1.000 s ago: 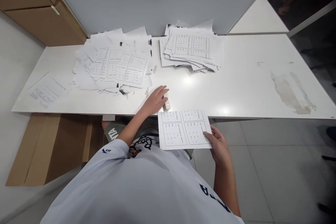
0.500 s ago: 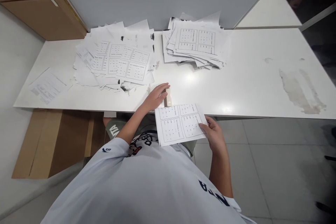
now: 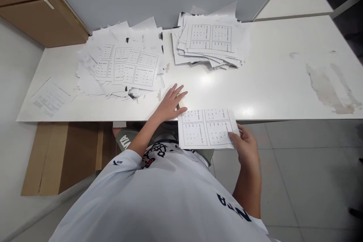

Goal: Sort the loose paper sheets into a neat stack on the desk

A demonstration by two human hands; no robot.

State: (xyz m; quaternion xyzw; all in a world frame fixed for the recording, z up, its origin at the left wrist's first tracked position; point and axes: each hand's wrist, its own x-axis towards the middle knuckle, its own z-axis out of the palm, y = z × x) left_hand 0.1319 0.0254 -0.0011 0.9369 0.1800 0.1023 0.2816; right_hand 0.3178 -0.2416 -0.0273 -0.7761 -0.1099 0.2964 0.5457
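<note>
Right hand (image 3: 247,147) pinches a white rectangular printed paper sheet (image 3: 209,130) at its right edge, thumb on top, the sheet at the front edge of the white surface (image 3: 269,87); likely light, limp and easily creased, best held by a margin; left hand (image 3: 169,106) splayed wide over a small cream oblong block (image 3: 182,103), partly hiding it. Brown cardboard box (image 3: 47,159) below, at left; contents not discernible.
</note>
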